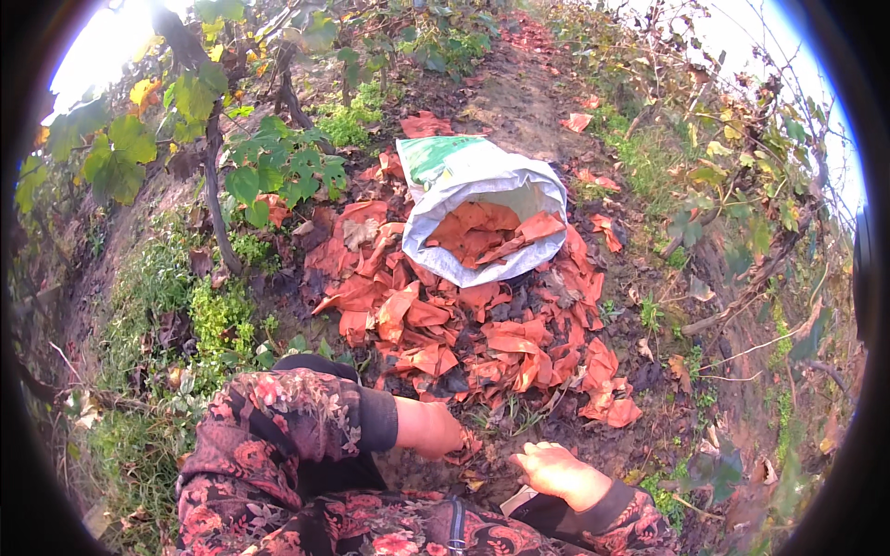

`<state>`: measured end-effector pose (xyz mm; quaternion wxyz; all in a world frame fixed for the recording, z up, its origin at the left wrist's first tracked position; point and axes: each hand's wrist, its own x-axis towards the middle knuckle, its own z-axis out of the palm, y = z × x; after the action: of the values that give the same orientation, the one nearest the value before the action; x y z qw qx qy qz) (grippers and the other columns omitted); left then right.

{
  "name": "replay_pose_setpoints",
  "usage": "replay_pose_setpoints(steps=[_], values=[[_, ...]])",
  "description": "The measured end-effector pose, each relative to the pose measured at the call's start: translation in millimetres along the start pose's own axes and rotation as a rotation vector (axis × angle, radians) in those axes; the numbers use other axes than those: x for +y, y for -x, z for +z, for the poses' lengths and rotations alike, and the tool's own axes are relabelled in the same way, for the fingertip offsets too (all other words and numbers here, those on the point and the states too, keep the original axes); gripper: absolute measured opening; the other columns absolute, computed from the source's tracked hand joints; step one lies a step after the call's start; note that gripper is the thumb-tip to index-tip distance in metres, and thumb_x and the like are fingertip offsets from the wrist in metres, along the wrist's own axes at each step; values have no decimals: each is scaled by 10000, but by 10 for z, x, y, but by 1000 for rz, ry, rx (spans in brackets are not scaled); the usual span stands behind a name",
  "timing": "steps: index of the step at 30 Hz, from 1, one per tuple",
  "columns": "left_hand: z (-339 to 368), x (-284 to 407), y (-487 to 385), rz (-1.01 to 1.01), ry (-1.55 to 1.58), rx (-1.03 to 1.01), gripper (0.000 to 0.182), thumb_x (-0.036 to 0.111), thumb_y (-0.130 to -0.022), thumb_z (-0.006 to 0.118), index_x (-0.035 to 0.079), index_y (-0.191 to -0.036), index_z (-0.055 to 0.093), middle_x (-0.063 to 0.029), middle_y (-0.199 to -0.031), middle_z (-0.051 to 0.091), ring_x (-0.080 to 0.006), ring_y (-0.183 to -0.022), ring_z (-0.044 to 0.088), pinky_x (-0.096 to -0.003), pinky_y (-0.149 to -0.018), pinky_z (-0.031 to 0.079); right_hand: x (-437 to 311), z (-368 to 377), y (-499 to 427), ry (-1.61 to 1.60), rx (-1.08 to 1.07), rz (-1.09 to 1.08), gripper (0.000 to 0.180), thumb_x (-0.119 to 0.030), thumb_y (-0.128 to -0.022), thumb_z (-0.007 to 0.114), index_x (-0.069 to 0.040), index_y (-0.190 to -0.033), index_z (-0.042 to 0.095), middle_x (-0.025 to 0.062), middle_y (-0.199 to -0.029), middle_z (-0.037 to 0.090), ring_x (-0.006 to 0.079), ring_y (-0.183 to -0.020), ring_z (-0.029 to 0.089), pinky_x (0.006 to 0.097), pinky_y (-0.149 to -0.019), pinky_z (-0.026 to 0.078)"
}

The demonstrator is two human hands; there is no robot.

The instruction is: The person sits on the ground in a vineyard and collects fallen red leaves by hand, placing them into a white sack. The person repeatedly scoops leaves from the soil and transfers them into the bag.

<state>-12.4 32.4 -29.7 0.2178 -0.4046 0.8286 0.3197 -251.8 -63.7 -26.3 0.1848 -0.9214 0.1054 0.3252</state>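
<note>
My left hand (432, 429) reaches in low over the soil, its fingers closed around a crumpled orange-red paper piece (468, 447). To its right, my right hand (556, 472) hovers in front of my body with curled fingers. Its palm side is hidden, so what it may hold is not visible. Beyond both hands spreads a heap of orange-red paper pieces (424, 313), creased and mixed with dark dead leaves. On the heap lies a white and green woven sack (480, 167), its rolled mouth facing me. More orange-red paper (473, 229) shows inside the sack.
Grapevines with a leaning trunk (219, 187) and green leaves line the left. Dry vine canes (758, 278) run along the right. A dirt path (514, 90) leads away between the rows, with scattered paper on it. Weeds (215, 320) grow beside my left knee.
</note>
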Motion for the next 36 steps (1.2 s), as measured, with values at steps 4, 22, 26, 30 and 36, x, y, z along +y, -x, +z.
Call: replay_pose_setpoints(steps=[4,22,26,30,36], values=[[-21,0,-1,26,3,1,362,192,-832,602,116,-1185,604,-105,-1044,674,-312,-965,653,-451,-786,504,-36,-25,-11,-92,32,-65,459,-219,-822,660,-83,-1249,563,149,-1025,572,340,-1032,563,442,-870,461],[49,6,6,31,-39,-43,370,243,-855,550,113,-1198,599,-105,-1031,675,-310,-1015,641,-583,-1103,205,-39,-53,-30,-47,54,-75,440,-199,-816,671,-74,-1222,556,127,-995,568,327,-1019,567,430,-861,464],[50,11,0,23,-15,-52,371,251,-858,556,123,-1204,597,-99,-1039,676,-309,-1008,645,-577,-1089,227,-39,-71,-29,-58,35,-62,451,-202,-822,666,-77,-1240,549,131,-1017,573,334,-1035,565,432,-868,463],[64,13,-6,29,-31,-48,377,256,-861,560,132,-1215,595,-91,-1050,678,-304,-1018,645,-574,-1074,249,-33,-64,-27,-65,26,-50,453,-205,-827,662,-79,-1246,547,133,-1033,577,335,-1045,564,432,-877,462],[70,11,-28,24,-27,-57,389,262,-863,570,139,-1232,592,-86,-1074,676,-294,-1036,642,-577,-1056,266,-10,-30,-26,-64,69,-72,389,-215,-845,646,-84,-1202,563,131,-1016,582,322,-1020,573,439,-852,456]])
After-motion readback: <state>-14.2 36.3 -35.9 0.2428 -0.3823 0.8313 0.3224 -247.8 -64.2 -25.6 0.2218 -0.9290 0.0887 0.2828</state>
